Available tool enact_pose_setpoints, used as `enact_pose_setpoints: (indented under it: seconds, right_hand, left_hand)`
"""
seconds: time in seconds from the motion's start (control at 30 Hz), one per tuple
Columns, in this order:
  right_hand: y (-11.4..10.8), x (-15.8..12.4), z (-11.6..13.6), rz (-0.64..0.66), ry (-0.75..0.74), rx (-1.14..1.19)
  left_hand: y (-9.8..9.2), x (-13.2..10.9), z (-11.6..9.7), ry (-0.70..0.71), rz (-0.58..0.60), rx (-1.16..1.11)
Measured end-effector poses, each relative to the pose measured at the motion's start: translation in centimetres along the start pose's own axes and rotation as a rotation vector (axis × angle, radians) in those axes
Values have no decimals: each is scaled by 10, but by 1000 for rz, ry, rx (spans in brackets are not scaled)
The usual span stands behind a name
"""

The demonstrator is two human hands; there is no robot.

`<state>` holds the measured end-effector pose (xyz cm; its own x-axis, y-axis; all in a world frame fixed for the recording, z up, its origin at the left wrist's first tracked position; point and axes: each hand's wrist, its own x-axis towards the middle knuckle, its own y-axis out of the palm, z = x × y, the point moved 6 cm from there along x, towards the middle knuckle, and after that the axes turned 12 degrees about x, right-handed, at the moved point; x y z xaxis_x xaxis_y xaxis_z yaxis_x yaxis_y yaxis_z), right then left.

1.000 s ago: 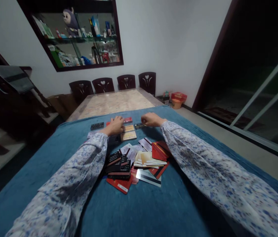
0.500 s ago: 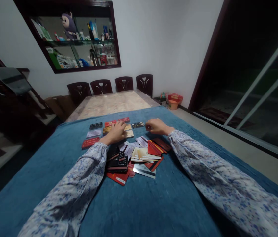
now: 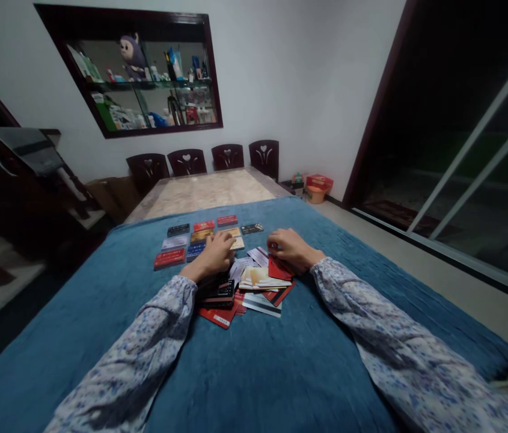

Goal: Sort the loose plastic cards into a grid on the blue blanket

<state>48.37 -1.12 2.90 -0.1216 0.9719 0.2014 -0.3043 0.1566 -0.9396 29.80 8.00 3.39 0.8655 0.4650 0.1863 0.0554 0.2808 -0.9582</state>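
My left hand [image 3: 216, 255] hovers palm down between the laid-out cards and the loose heap, fingers loosely bent and a little apart; no card shows in it. Cream cards [image 3: 237, 243] lie partly behind its fingertips. My right hand [image 3: 293, 248] is curled with fingers drawn together, at the heap's right edge above red cards [image 3: 279, 269]; what its fingertips hold, if anything, is hidden. Black cards [image 3: 220, 293], cream-gold cards [image 3: 260, 278] and a silver card [image 3: 261, 304] lie in the heap. A black card [image 3: 252, 228] lies flat beyond the hands.
Small card stacks stand in rows at the far left, including red cards [image 3: 169, 258], pale cards [image 3: 175, 242] and blue cards [image 3: 195, 250]. A blue cloth [image 3: 258, 373] covers the near table. Beyond are a marble tabletop [image 3: 217, 186] and several dark chairs [image 3: 263, 157].
My right hand has come back from beside the far black card to the heap's red cards. My left hand has drawn back slightly, uncovering blue cards. The view has shifted a little.
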Motion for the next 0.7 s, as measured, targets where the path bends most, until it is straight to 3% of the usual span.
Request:
enact_pose_setpoints:
  seconds: [0.37,0.7]
  right_hand:
    - [5,0,21,49,35,-42]
    - [18,8,17,132,56,-40]
  left_hand:
    - [-4,20,-27,43,106,-34]
    - [12,43,-32,120,60,-47]
